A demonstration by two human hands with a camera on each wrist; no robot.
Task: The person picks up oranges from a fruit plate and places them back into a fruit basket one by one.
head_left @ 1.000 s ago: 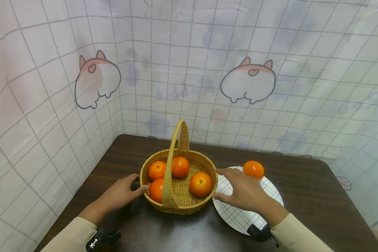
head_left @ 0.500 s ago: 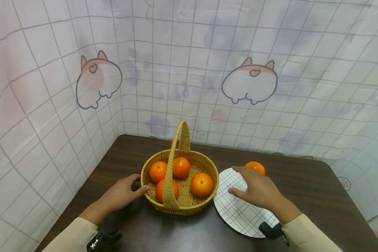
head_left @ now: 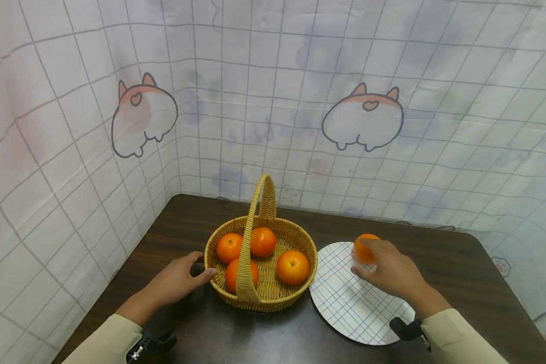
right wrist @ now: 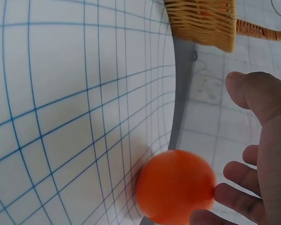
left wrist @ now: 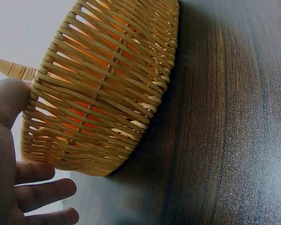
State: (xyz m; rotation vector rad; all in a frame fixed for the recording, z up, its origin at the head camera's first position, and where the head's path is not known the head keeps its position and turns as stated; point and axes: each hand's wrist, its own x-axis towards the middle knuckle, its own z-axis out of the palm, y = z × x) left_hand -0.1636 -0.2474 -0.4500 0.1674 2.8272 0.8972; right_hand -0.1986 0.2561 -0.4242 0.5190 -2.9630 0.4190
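A yellow wicker basket (head_left: 275,304) with an arched handle (head_left: 265,194) holds several oranges (head_left: 292,268). At its left side is my left hand (head_left: 177,280), thumb (left wrist: 11,96) against the rim and the other fingers extended along the outside. A white plate (head_left: 346,298) with a blue grid pattern sits to the basket's right. One orange (right wrist: 175,185) rests on the plate's far part. My right hand (head_left: 391,270) is over the plate beside this orange, thumb and fingers spread apart. In the right wrist view its fingertips come up to the fruit's side; firm contact cannot be told.
Everything stands on a dark wooden table (head_left: 455,283). A white grid-patterned cloth (head_left: 286,101) hangs behind and at both sides of it. Black wrist devices (head_left: 150,344) are worn on both forearms. A cable shows at the far right.
My right hand has moved from the basket's right rim rightward across the plate to the single orange. A front-left orange in the basket has shifted slightly right. The left hand keeps its place.
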